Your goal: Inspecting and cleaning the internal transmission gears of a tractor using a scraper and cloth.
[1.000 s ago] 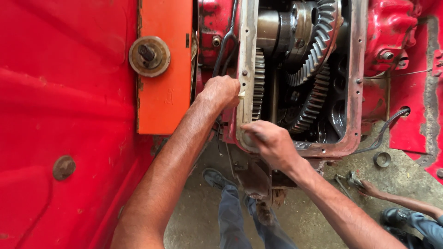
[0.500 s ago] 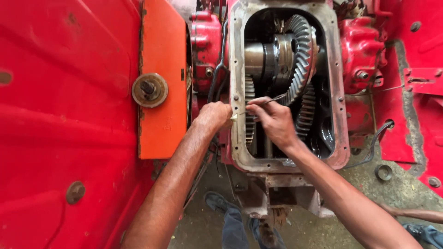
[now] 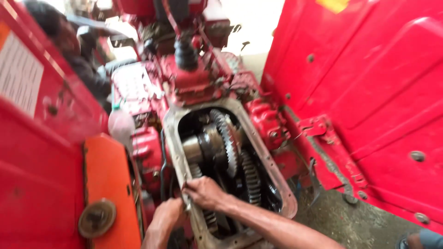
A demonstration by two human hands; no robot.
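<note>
An open gear housing with a grey rim point(image 3: 171, 133) sits low in the middle of the head view, with large toothed gears point(image 3: 229, 138) and a shaft inside. My right hand point(image 3: 206, 192) rests on the housing's left rim, fingers pinched on a thin pale strip point(image 3: 186, 199) at the rim. My left hand point(image 3: 165, 216) is curled just below and left of it, against the outside of the same rim. The image is blurred, so I cannot tell whether my left hand also grips the strip.
An orange plate point(image 3: 110, 177) with a round metal disc point(image 3: 96, 217) stands left of the housing. Big red panels point(image 3: 369, 92) flank both sides. A black lever boot point(image 3: 186, 51) rises behind. Another person point(image 3: 69, 46) leans in at top left. A pale bottle point(image 3: 121, 125) stands nearby.
The view has tilted upward and swung, so the housing and my hands now sit lower in the frame. My right hand moved from the lower rim up to the left rim beside my left hand.
</note>
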